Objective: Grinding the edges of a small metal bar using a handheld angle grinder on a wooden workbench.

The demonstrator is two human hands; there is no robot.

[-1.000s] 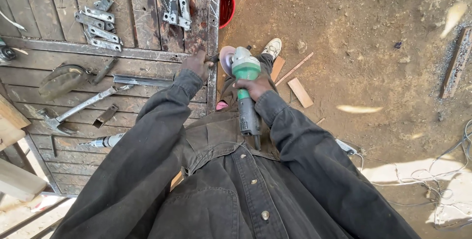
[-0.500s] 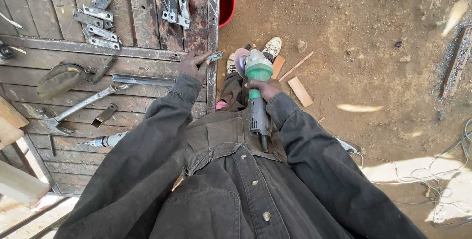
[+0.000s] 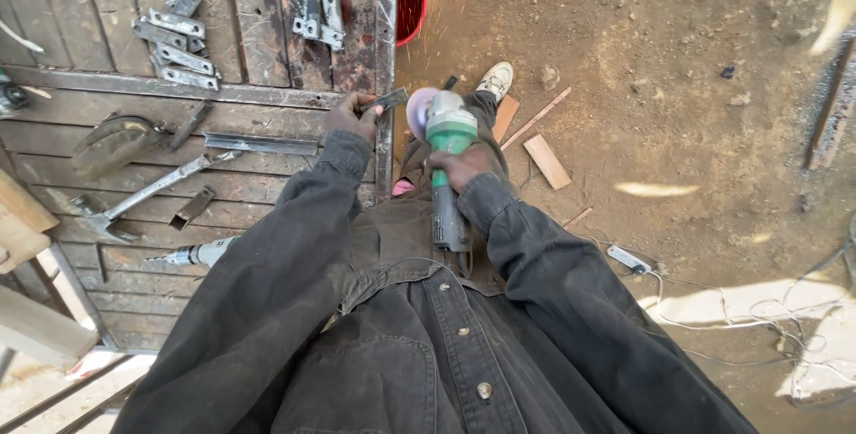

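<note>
Sunlit dirt floor [image 3: 678, 86] beside a weathered plank workbench [image 3: 107, 220], scattered wood offcuts [image 3: 547, 161].

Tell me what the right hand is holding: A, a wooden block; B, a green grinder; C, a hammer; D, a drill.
B: the right hand grips a green grinder, its disc beside the small metal piece that the left hand holds at the table edge.

An outdoor metalwork yard: dirt ground [image 3: 678, 59], a plank workbench [image 3: 107, 211] strewn with steel hinges [image 3: 178, 37], and an angle grinder [image 3: 446, 144] throwing sparks.
</note>
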